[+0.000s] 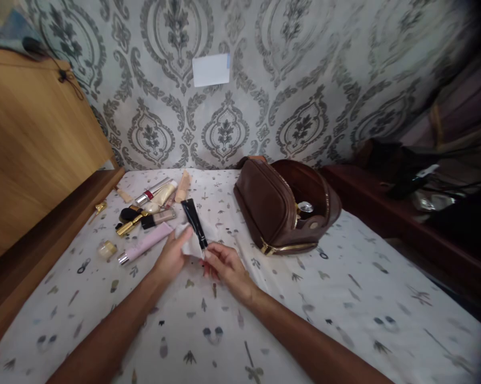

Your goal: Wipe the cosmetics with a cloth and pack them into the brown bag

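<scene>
My right hand (229, 271) pinches the lower end of a slim black cosmetic tube (195, 217), which tilts up and away to the left. Just left of it, my left hand (173, 256) grips a thin white tissue or wipe (191, 246) lying behind the tube; its thumb shows, while most fingers are hidden. A lilac tube (146, 244) with a silver cap rests on the sheet beyond my left hand. To the right stands a brown leather makeup bag (264, 205), unzipped, with a silvery round item (305, 207) inside.
Several cosmetics lie at the left, including a peach tube (182, 186), a cream tube (165, 193), a gold-handled brush (130, 225) and a small jar (107, 249). A wooden cabinet (40, 117) borders the left side. Patterned wallpaper (224, 133) rises behind; dark furniture (360, 197) flanks the right.
</scene>
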A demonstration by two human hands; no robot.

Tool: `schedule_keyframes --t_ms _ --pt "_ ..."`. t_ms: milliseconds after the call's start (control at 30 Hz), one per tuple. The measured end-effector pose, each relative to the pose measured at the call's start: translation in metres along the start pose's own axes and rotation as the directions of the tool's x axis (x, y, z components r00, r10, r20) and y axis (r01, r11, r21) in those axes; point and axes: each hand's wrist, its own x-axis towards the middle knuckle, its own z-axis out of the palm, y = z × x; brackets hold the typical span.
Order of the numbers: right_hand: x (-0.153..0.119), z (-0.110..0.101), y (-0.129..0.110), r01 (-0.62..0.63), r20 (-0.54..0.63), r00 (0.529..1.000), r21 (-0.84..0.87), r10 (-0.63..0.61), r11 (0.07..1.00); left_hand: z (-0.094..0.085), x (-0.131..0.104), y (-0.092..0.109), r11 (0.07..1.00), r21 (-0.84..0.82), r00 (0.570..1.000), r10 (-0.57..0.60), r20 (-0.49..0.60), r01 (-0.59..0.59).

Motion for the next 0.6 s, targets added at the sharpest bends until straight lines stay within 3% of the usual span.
schedule_keyframes --t_ms 100,167,300,433,600 --pt "0.0010 -0.0014 -0.0003 -0.011 0.019 1.000 0.096 0.009 0.995 0.0026 -0.0068 -0.0050 0.992 0.115 0.980 -0.078 0.181 0.058" --pt "0.0020 -0.0017 0.0006 -0.028 0.014 1.000 0.170 0.026 0.985 0.0047 -0.0089 -0.0051 0.990 0.118 0.967 -0.105 0.230 0.079" --pt "0.0034 0.0000 0.0008 -0.095 0.045 0.995 0.257 0.086 0.962 0.0085 -0.0078 -0.0002 0.998 0.049 0.980 -0.052 0.192 0.044" --pt "0.0033 0.0018 0.0002 -0.127 -0.001 0.991 0.268 0.132 0.955 0.0100 -0.0064 0.0008 0.998 0.055 0.989 -0.022 0.148 0.014" --pt "0.0031 0.0013 0.0022 -0.152 0.043 0.988 0.254 0.146 0.955 0.0066 -0.0028 -0.0030 0.999 0.037 1.000 0.022 -0.008 -0.021"
